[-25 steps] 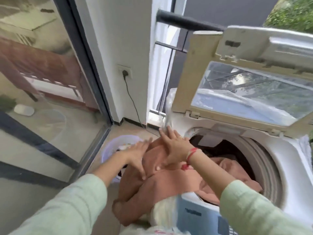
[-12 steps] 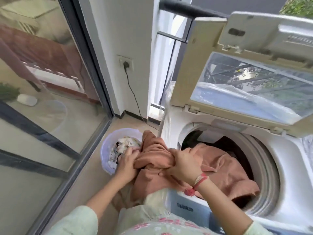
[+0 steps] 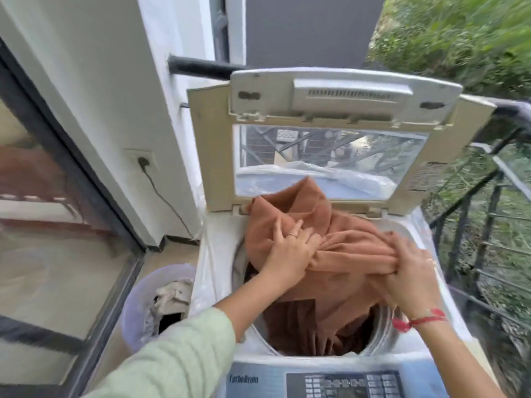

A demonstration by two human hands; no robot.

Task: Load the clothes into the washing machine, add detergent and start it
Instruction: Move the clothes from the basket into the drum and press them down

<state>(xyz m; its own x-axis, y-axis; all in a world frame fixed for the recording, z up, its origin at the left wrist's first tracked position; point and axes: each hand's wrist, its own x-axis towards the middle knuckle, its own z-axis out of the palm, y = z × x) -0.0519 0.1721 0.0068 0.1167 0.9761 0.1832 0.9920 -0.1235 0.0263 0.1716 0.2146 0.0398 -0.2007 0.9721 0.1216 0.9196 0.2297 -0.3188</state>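
Home balcony laundry corner: top-loading washing machine [image 3: 218,282], metal railing [image 3: 488,196], sliding glass door [image 3: 57,225], greenery [image 3: 459,38] beyond.

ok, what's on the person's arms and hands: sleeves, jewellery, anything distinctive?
Left arm wears a pale green sleeve ending at the forearm; the left hand has a thin ring. The right hand has a red thread bracelet with a tassel at the wrist; no right sleeve in view.

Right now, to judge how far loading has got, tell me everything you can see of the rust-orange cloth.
A large rust-orange cloth, soft and matte, heavily creased. It is bunched over the washing machine's open tub, upper folds rising in front of the raised lid, lower end hanging into the tub. The left hand holds its gathered middle; the right hand grips a twisted fold at its right.
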